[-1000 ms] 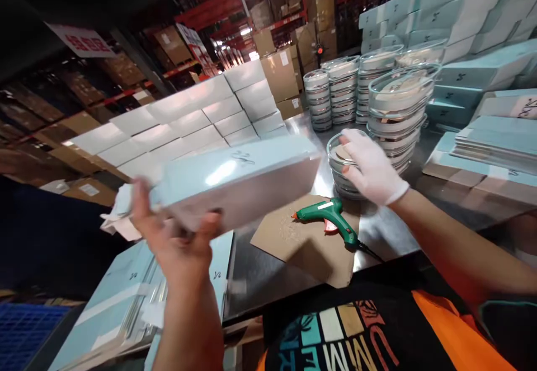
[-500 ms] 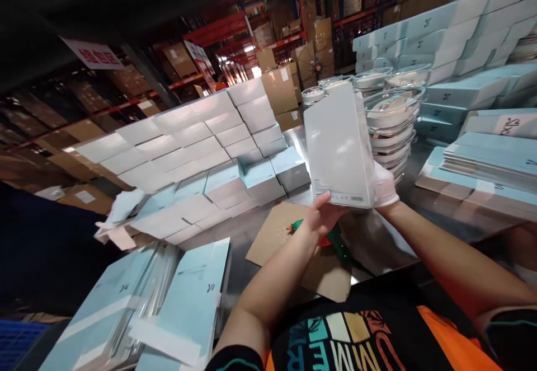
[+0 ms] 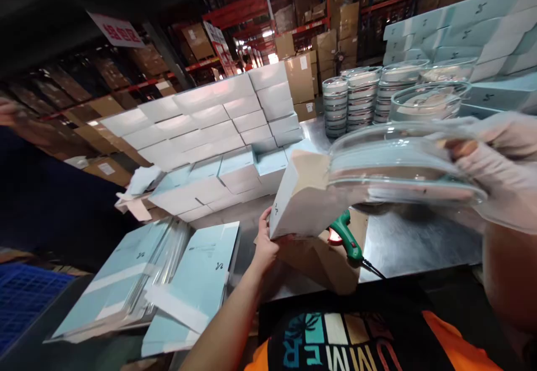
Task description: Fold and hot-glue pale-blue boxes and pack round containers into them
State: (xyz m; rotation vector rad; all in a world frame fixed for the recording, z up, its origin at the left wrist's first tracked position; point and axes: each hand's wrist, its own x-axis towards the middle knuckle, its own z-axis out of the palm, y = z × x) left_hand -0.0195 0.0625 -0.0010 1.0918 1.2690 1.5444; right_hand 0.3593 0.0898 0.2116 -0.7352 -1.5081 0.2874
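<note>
My left hand (image 3: 265,243), bare, grips the near corner of a pale blue carton box (image 3: 300,203) held above the metal table (image 3: 419,242), its open end with a brown flap turned to the right. My right hand (image 3: 497,161), in a white glove, holds a clear lidded round container (image 3: 403,164) level, its left edge at the box's open end. A green glue gun (image 3: 344,234) lies on a brown cardboard sheet (image 3: 323,262) just below the box.
Finished pale boxes (image 3: 218,125) are stacked at the back left. Stacks of clear round containers (image 3: 361,102) stand behind. Flat blue box blanks (image 3: 188,287) lie at the lower left. More blue boxes (image 3: 461,18) pile at the right. Another person's hand (image 3: 8,113) shows at far left.
The box went from my left hand alone to upright in both hands, then tilted flat in my left hand. My right hand has picked up a clear container and brought it to the box's open end.
</note>
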